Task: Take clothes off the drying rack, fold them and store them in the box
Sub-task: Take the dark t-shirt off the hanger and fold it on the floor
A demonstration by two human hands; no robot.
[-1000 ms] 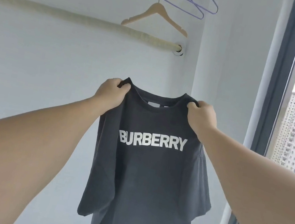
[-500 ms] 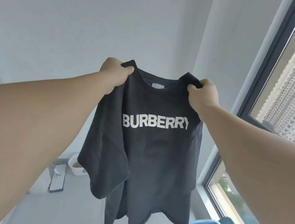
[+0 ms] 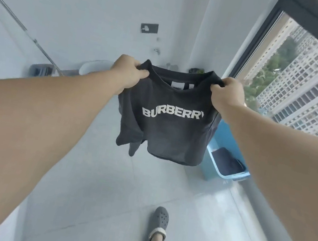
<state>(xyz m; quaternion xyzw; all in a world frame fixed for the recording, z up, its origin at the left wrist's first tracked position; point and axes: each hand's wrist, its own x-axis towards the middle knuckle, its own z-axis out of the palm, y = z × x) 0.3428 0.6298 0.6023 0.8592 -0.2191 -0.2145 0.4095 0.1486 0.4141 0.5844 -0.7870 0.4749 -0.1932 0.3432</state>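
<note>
The left hand [image 3: 129, 72] and the right hand [image 3: 227, 93] each gripped a shoulder of the black T-shirt [image 3: 170, 126], which hung in the air above the floor, beside the blue box [image 3: 212, 168] below the window [image 3: 309, 83].

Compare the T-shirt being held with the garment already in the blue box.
The dark grey T-shirt hangs unfolded in the air, pinched at its shoulders by the left hand and right hand; the dark garment lies folded inside the blue box. The T-shirt shows white lettering; the garment shows none. Both are dark.
</note>
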